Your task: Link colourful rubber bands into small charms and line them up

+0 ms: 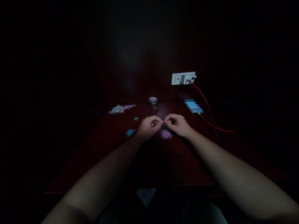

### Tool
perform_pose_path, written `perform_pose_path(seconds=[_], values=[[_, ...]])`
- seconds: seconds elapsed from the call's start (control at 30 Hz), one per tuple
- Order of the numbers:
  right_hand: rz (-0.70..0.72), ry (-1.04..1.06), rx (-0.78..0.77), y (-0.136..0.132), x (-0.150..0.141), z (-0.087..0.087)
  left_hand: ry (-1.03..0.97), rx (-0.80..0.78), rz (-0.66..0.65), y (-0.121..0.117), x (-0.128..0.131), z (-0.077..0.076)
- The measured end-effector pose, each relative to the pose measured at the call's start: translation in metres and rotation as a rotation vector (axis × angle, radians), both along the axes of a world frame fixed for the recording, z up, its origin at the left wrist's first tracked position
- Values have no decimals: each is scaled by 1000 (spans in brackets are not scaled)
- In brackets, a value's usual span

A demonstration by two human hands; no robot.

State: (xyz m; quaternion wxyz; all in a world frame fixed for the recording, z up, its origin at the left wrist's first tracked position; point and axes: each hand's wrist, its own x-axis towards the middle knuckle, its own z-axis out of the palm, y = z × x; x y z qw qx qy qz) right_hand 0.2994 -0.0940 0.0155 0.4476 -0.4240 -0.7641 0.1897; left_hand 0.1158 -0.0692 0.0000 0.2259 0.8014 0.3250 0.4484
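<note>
Both hands meet over the middle of a dark red table point(112, 155) in dim light. My left hand point(148, 126) is closed in a pinch, fingertips pointing right. My right hand point(176, 123) is closed in a pinch too, its fingertips almost touching the left ones. Something very small sits between the two pinches; I cannot make it out. A small purple heap of rubber bands point(166, 134) lies just below the hands. A blue heap point(130, 132) lies to the left of my left hand, and a single blue ring point(136, 119) lies behind it.
A pile of mixed pastel bands point(120, 109) lies at the back left. A small clear jar point(153, 102) stands behind the hands. A phone point(193, 106) lies at the back right, with a red cable point(210, 123) running to a white wall socket point(183, 78).
</note>
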Motion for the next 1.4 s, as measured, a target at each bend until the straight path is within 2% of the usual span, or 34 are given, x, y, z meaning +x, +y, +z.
perform_pose_path(seconds=[0.3,0.7,0.93,1.17,1.4], values=[[56,93,-50,2,-1,-3,63,47,-54,-6,-3,7],[38,94,-38,5,0,-7,57,11,-58,-3,-3,5],[-2,45,-1,8,4,-6,65,66,-36,-6,-3,10],[-12,47,8,6,3,-4,-9,26,91,1,-3,4],[-2,16,4,-2,-3,1,-36,3,103,3,-3,3]])
